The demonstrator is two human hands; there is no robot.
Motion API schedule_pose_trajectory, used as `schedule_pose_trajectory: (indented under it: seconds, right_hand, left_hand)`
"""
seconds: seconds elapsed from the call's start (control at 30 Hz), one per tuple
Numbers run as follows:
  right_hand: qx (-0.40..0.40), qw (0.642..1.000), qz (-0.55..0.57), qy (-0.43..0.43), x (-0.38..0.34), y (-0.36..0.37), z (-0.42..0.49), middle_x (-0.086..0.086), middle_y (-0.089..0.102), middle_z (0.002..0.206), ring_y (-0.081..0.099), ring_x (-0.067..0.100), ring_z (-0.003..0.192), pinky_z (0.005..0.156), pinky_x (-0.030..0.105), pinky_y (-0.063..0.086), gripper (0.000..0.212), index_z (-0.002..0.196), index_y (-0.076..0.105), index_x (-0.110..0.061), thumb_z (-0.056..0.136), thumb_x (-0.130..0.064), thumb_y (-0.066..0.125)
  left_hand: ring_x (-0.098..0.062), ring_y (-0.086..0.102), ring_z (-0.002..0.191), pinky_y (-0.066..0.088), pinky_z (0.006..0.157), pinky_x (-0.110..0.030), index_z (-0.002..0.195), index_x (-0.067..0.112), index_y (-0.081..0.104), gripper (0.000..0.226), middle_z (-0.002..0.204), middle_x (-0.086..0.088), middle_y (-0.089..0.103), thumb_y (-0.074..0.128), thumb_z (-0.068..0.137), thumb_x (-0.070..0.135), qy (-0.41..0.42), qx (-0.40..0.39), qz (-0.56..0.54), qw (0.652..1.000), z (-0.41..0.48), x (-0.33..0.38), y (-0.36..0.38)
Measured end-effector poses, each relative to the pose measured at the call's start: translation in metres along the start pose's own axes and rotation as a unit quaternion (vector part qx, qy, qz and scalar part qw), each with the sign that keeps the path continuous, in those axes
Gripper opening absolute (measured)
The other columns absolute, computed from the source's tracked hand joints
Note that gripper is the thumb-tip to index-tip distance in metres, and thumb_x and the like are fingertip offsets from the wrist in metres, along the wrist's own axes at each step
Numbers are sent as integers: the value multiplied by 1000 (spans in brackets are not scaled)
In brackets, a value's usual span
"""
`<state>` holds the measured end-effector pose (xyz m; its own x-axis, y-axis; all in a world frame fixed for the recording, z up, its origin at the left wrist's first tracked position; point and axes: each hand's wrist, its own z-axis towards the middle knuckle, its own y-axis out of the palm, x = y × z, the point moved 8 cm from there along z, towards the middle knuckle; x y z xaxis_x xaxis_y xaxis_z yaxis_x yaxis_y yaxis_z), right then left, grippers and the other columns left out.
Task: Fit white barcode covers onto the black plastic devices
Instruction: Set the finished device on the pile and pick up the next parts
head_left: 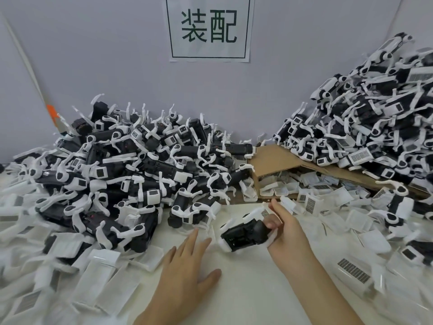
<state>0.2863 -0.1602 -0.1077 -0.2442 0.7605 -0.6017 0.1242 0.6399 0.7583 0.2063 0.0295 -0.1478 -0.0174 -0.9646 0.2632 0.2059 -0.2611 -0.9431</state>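
Observation:
My right hand [289, 233] grips a black plastic device [244, 233] just above the white table, thumb wrapped over its near end. A white barcode cover [260, 213] lies along the device's far side, under my fingertips. My left hand [187, 263] rests flat on the table with fingers straight, a little left of the device and holding nothing. Loose white barcode covers [311, 204] lie scattered beyond my right hand.
A large heap of black devices [131, 174] fills the left and centre. A second, taller heap [375, 118] rises at the right on a cardboard sheet [274, 160]. More white covers [105, 277] litter the near left and right. A wall with a paper sign [208, 29] stands behind.

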Motion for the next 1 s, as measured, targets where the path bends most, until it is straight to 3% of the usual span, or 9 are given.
schedule_pose_trajectory:
  seconds: [0.17, 0.27, 0.37, 0.43, 0.6, 0.7, 0.83, 0.9, 1.0]
  right_hand:
    - [-27, 999, 41, 11, -2, 5, -15, -7, 32, 46, 35, 5, 34, 45, 16, 44, 19, 67, 60, -15, 83, -18, 69]
    - [-39, 996, 73, 19, -3, 10, -23, -3, 35, 44, 40, 9, 32, 43, 22, 52, 21, 61, 59, -14, 78, -20, 71]
    - [-55, 993, 98, 41, 7, 16, -29, -4, 35, 47, 39, 8, 33, 42, 21, 52, 12, 66, 63, -13, 68, -22, 72]
    - [-73, 992, 95, 49, 16, 21, -35, -1, 47, 51, 51, 12, 38, 42, 23, 52, 12, 69, 66, -11, 67, -23, 70]
    - [-147, 987, -23, 65, 44, 33, -40, 2, 52, 63, 57, 16, 57, 62, 30, 46, 2, 81, 62, -14, 81, -15, 62]
    - [-216, 966, -139, 22, 52, 42, -43, 5, 65, 76, 66, 15, 72, 69, 27, 51, 20, 88, 68, -14, 70, -5, 71]
    - [-190, 902, -373, -104, 55, 40, -44, -12, 72, 95, 66, 5, 91, 77, 21, 51, 7, 97, 71, -22, 95, -23, 65]
    - [-172, 850, -465, -176, 51, 37, -43, -18, 70, 105, 63, 0, 99, 82, 17, 45, 17, 107, 69, -26, 103, -21, 53]
    - [-228, 631, -698, -250, 69, 39, -44, -19, 49, 143, 42, 2, 130, 105, 21, 32, 38, 139, 53, -29, 101, -25, 55]
  left_hand:
    - [4, 14, 147, 8, 119, -25, 153, 36, 18, 84, 160, 23, 14, 59, 86, 65, -3, 42, -57, 997, -2, 8, -14]
    - [30, 19, 127, 19, 113, -19, 131, 54, 36, 67, 139, 43, 28, 76, 77, 59, -9, 66, -240, 969, -7, 13, -30]
    - [9, 55, 118, 41, 98, -21, 109, 52, 69, 38, 124, 28, 64, 70, 72, 62, -8, 9, -445, 895, -7, 20, -32]
    - [-10, 67, 109, 50, 89, -26, 110, 37, 74, 42, 121, 8, 71, 61, 79, 62, -2, -45, -561, 827, -9, 30, -30]
    - [-13, 66, 103, 55, 80, -25, 118, 26, 74, 62, 126, -4, 70, 65, 77, 72, -53, -53, -713, 697, -7, 26, -31]
    - [-16, 66, 111, 56, 83, -25, 119, 19, 73, 67, 129, -7, 68, 69, 74, 69, -80, -64, -784, 612, -7, 23, -27]
    - [-21, 73, 96, 59, 78, -32, 108, 13, 78, 48, 102, -7, 74, 57, 89, 52, -108, 6, -853, 510, -6, 5, -34]
    - [-17, 75, 82, 60, 70, -31, 96, 13, 81, 41, 92, -3, 76, 58, 87, 45, -118, 51, -871, 475, -7, -8, -40]
    - [-15, 73, 75, 58, 67, -29, 83, 17, 81, 32, 88, -1, 75, 62, 86, 43, -107, 91, -873, 467, -7, -21, -49]
